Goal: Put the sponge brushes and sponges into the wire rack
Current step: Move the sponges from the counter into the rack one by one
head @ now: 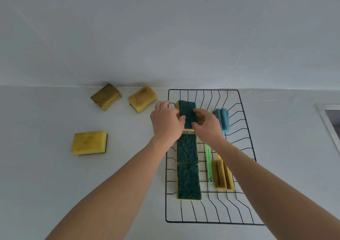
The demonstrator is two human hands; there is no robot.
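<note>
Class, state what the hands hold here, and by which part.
Both hands, left hand and right hand, hold one green-topped sponge by its opposite side edges, over the wire rack.

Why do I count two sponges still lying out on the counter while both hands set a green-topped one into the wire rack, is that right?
Not quite: the head view shows three sponges still on the counter, not two: a dark stained one, a yellow one beside it and a nearer yellow one. The rest holds: the left hand and right hand hold a green-topped sponge over the wire rack.
</note>
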